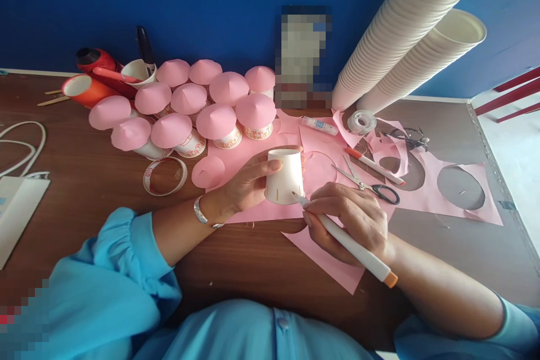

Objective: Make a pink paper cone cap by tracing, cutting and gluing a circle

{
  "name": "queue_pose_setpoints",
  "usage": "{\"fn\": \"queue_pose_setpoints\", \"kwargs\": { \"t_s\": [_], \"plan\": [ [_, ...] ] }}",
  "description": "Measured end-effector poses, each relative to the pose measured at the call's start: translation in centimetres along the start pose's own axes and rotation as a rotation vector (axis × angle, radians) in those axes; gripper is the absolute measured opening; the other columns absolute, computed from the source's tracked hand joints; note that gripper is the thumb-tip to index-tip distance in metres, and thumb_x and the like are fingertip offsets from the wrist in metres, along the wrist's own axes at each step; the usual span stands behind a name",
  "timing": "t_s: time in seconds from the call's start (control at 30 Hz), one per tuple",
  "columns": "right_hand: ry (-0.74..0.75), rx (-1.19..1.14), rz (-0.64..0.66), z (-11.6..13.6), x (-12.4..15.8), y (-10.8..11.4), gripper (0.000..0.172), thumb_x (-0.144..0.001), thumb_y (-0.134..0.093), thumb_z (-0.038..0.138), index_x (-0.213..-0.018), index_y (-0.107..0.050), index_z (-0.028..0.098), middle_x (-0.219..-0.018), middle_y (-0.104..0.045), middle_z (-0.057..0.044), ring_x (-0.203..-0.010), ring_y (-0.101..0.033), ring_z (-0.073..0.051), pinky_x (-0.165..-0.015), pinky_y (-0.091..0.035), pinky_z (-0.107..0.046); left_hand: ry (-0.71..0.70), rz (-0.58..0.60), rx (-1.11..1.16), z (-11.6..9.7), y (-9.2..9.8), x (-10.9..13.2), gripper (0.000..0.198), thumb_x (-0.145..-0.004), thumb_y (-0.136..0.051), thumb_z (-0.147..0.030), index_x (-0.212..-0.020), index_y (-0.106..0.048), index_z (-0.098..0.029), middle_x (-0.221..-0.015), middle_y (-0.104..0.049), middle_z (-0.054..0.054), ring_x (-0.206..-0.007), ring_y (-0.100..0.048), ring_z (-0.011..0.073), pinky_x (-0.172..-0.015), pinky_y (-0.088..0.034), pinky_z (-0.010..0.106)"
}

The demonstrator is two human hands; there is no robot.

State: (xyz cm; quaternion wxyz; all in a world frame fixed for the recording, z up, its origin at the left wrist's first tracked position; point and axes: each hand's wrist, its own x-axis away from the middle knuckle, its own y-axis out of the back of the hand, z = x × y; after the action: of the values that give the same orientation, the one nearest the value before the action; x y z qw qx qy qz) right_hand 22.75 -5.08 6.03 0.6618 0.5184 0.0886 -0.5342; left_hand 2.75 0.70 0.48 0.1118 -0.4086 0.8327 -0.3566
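Note:
My left hand (248, 183) is wrapped round a white paper cup (285, 175), thumb on its near side. A few short orange-brown strokes show low on the cup's wall. In my right hand (352, 216) is a white felt-tip marker (354, 247) with an orange end, its tip at the cup's lower right side. Beneath the cup lies pink paper (248, 208) with round outlines and cut-outs. Scissors (371, 187) and a red-capped marker (375, 166) lie on the paper just beyond my right hand.
Several cups with pink paper cones (216, 121) stand at the back left. Two tall cup stacks (405, 34) lean at the back right, near a tape roll (361, 122) and a glue stick (319, 125). A cut cup ring (165, 176) lies left; a white cable (25, 149) is farther left.

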Motion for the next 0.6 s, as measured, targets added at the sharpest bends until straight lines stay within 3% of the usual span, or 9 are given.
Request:
{"fn": "queue_pose_setpoints", "kwargs": {
  "t_s": [0.6],
  "plan": [
    [-0.003,-0.001,0.034,-0.26,0.12,-0.18,0.016,-0.09,-0.063,0.003,-0.095,-0.061,0.018,-0.071,-0.068,-0.002,-0.059,-0.066,-0.015,-0.051,-0.052,-0.026,0.015,-0.012,-0.036,0.27,0.34,0.11,0.047,-0.091,-0.072,-0.042,-0.135,-0.07,-0.023,-0.123,-0.071,0.011,-0.098,-0.064,0.0223,-0.078,-0.055,0.03]
  ]
}}
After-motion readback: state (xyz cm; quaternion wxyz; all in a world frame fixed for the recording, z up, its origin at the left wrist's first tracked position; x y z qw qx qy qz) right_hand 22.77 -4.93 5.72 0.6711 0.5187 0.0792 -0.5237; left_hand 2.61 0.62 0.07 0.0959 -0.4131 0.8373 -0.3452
